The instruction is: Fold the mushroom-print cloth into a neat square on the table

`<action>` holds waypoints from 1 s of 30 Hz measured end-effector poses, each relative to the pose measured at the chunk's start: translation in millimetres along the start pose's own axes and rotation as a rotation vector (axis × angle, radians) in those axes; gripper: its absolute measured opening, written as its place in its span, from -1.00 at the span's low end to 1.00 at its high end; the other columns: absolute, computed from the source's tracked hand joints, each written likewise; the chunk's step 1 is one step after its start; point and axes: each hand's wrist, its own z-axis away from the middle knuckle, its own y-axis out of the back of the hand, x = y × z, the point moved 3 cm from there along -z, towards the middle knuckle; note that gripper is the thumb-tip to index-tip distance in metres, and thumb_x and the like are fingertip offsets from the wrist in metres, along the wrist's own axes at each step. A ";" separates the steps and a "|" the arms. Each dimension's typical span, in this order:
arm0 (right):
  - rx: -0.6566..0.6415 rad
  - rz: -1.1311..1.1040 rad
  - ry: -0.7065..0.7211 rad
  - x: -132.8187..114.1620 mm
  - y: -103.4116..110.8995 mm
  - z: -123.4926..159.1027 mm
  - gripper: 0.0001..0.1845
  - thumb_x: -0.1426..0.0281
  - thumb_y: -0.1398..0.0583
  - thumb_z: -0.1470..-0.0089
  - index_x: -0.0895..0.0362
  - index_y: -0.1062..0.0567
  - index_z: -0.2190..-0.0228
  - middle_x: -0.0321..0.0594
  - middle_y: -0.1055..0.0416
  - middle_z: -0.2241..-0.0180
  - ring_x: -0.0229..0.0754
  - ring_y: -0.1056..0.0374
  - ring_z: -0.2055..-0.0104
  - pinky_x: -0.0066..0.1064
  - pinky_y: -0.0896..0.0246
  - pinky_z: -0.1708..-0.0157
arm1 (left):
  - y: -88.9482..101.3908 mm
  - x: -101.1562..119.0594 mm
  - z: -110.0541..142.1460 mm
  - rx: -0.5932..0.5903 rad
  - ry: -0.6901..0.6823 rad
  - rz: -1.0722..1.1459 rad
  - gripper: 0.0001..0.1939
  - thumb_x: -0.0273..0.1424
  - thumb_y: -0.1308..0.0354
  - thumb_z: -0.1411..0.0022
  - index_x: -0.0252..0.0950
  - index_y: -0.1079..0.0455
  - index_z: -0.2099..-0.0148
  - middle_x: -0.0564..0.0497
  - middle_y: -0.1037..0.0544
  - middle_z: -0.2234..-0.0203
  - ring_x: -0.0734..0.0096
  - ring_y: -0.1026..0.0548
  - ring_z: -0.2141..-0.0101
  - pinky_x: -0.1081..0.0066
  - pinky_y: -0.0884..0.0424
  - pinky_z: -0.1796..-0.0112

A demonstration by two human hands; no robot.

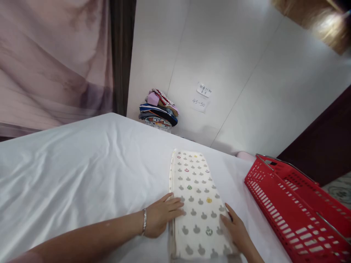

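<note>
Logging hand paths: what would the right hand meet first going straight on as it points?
The right hand would first meet the folded patterned cloth, whose right edge it appears to touch; depth leaves unclear whether it would slide over or push it.

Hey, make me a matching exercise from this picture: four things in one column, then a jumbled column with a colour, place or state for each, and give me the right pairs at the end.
Things:
1. Basket
2. Patterned cloth
3. Fabric pile
4. Bracelet

Descriptions:
A. Standing by the wall
B. Silver-coloured
C. Cream with small grey shapes, touched by the left hand and the right hand
D. Red, with cut-out slots

Right pairs: 1-D, 2-C, 3-A, 4-B.
</note>
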 end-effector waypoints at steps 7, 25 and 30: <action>-0.185 -0.228 -0.166 -14.7 -0.4 9.5 -0.09 0.23 -0.24 0.18 0.18 -0.07 -0.19 -0.10 -0.47 0.16 -0.04 -0.44 0.19 -0.28 -0.34 0.20 | -10.7 -1.0 -13.3 0.001 -0.082 0.030 -0.33 -0.57 0.02 0.00 -0.20 -0.10 -0.20 -0.06 -0.23 -0.17 0.21 -0.08 -0.20 0.04 0.14 -0.19; -0.360 -0.408 -0.131 -31.8 1.0 22.8 -0.26 0.22 -0.15 0.04 0.13 -0.14 -0.17 -0.02 -0.48 0.15 0.04 -0.45 0.20 -0.11 -0.35 0.22 | -7.4 31.7 -2.8 0.037 -0.096 0.092 -0.43 -0.45 -0.03 -0.06 -0.17 -0.16 -0.16 -0.07 -0.33 -0.09 0.21 -0.20 -0.14 0.13 0.05 -0.17; -0.335 -0.300 -0.097 -34.7 3.9 22.9 -0.29 0.19 -0.13 0.03 0.09 -0.17 -0.16 -0.06 -0.49 0.18 0.00 -0.46 0.24 -0.14 -0.35 0.24 | -24.4 34.2 -14.8 0.075 -0.107 0.045 -0.52 -0.50 -0.01 -0.10 -0.19 -0.22 -0.10 -0.07 -0.38 -0.05 0.23 -0.27 -0.08 0.16 -0.03 -0.14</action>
